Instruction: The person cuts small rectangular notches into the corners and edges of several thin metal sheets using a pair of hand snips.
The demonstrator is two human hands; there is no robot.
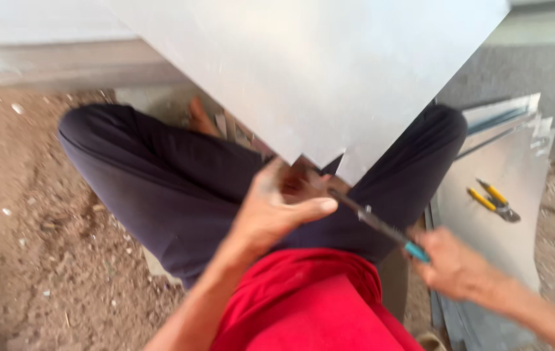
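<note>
Blurred throughout. Left hand (pixel 277 211) closed on the notched lower corner of a grey metal sheet (pixel 316 71) held over the lap. Right hand (pixel 456 263), smeared, gripping blue-handled snips (pixel 381 224), tip hidden at the notch. Beside: stacked sheets (pixel 505 162), yellow-handled pliers (pixel 493 200).

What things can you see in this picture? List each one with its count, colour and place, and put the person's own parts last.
metal sheet: one, pale grey, held up over the lap, notched at its lower corner
stacked sheets: several, grey, on the ground at right
pliers: one, yellow handles, on the stacked sheets
snips: one, dark blades, blue handle, at the notch
ground: brown dirt, left
trousers: dark, both knees
shirt: red, bottom centre
left hand: at the sheet's corner
right hand: gripping the snips
</note>
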